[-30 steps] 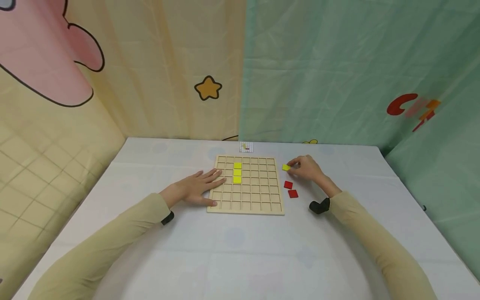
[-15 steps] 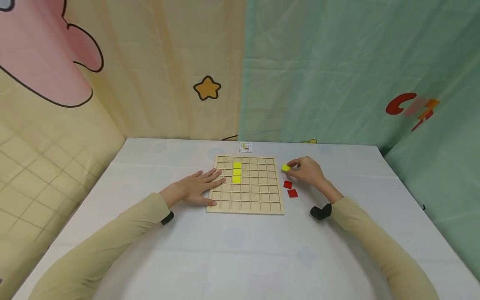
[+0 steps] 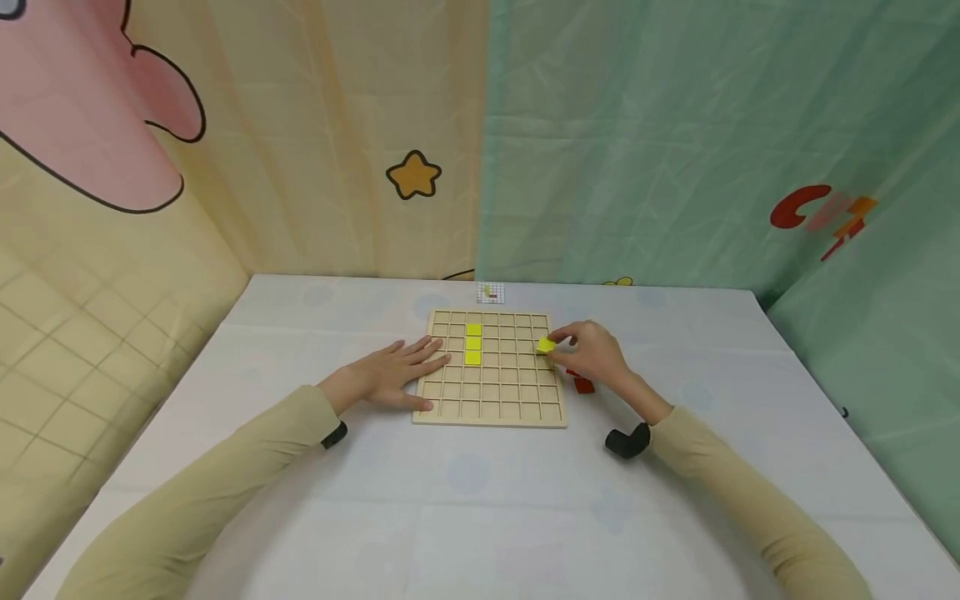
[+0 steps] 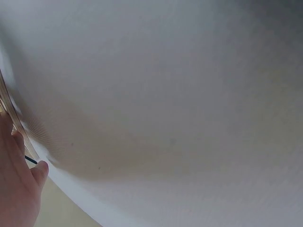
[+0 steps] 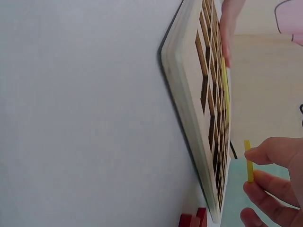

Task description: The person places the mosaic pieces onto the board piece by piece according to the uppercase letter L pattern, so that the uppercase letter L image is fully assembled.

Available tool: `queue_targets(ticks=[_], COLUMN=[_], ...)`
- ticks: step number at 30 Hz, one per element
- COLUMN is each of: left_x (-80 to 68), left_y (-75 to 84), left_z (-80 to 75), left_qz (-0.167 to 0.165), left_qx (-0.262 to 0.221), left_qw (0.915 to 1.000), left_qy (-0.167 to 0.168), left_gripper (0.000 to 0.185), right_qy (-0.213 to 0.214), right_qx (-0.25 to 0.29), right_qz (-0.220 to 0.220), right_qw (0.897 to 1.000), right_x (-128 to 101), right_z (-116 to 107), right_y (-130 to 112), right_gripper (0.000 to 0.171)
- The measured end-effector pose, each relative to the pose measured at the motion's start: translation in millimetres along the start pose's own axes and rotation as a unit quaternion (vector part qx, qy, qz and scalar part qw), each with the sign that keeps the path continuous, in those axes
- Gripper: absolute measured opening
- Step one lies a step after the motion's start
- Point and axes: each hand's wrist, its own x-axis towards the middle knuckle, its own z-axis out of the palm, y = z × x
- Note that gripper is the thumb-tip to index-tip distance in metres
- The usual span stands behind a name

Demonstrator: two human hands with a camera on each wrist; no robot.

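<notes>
Carried inward, the yellow tile [image 3: 545,344] pinched in the right hand [image 3: 592,354] overhangs the board [image 3: 489,414]; left hand [image 3: 393,375] rests flat.

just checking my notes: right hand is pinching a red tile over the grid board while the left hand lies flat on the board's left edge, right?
Not quite: the tile in the right hand is yellow, not red. The head view shows the yellow tile pinched over the grid board; the red tiles lie on the table beside it. The left hand does lie flat on the board's left edge.
</notes>
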Motion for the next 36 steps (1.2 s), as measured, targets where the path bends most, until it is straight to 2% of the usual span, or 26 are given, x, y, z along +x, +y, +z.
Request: queue_targets(ticks=[9,22,29,36], left_x=[0.8,3.8,2.9,1.8], left_y=[-1.6,-3.6,-3.0,-2.4], left_z=[0.8,3.8,3.1,1.1], left_qz=[-0.003,-0.006,-0.004,-0.006], left_qx=[-0.004,-0.007,-0.005,-0.006], left_qw=[1.0000,1.0000,1.0000,1.0000], left_qy=[-0.003,-0.001,0.000,-0.004], left_gripper=[0.084,0.084,0.084,0.084], right_qy=[-0.008,-0.050,-0.078,-0.090], right_qx=[0.018,0.045,0.034,0.035], right_qz=[-0.024,-0.048,-0.059,-0.076], right_qw=[1.000,0.997,0.995,0.992], right_x=[2.2,15.6,17.1,19.2], right_z=[18.6,43.6,50.9,56.4], right_y=[-30.8,-67.7,-79.4,-79.6], right_gripper=[0.030,0.026,0.026,0.024])
